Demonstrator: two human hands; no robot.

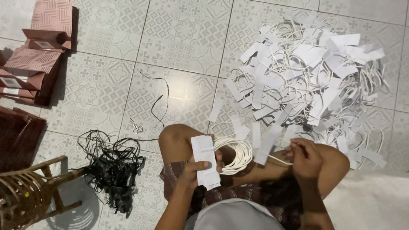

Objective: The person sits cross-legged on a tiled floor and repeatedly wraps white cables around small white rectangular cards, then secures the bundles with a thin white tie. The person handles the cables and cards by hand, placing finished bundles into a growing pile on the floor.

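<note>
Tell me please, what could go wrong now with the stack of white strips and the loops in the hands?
1. The left hand grips a thick stack of white strips with white cord loops hanging from it; the loops may tangle or slip loose.
2. The right hand pulls one strip from the big white pile; knotted cords could drag others along.
3. Small scissors lie open-floor near the knee, possibly a hazard.

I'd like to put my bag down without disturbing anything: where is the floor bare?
Bare tiles lie top centre, between the pink paper bags and the white strip pile. It is crowded at the black cord tangle, the small scissors and around both knees.
</note>
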